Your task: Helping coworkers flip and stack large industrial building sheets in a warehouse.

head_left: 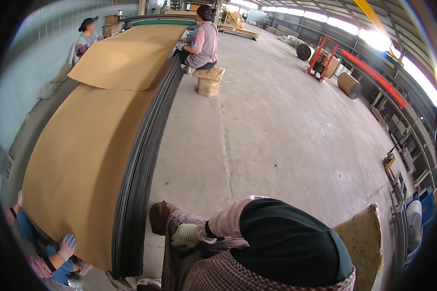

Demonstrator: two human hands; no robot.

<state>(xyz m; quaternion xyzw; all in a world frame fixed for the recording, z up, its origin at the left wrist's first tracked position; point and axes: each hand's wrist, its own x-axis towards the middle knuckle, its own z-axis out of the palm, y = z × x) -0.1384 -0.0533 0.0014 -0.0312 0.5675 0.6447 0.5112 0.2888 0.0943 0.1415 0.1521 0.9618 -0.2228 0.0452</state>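
My right hand [187, 235], in a cream knitted glove, lies low over the checked cloth on my lap. Its fingers look curled, and what they hold, if anything, is hidden. The arm behind it is pink, then dark green toward the lower right. My left hand does not show. To my left stands a long, tall stack of dark sheets [143, 174], topped by brown sheets [90, 140]. A co-worker's gloved hand [67, 246] presses on the near end of the top sheet. Another hand [19, 199] of that person touches its left edge.
At the far end, one person [206, 46] sits on a wrapped block [209, 85] and another [86, 39] stands left of the stack. A pale block [364, 242] is at my right. Farther off are a red lift truck [323, 59] and large rolls [348, 86].
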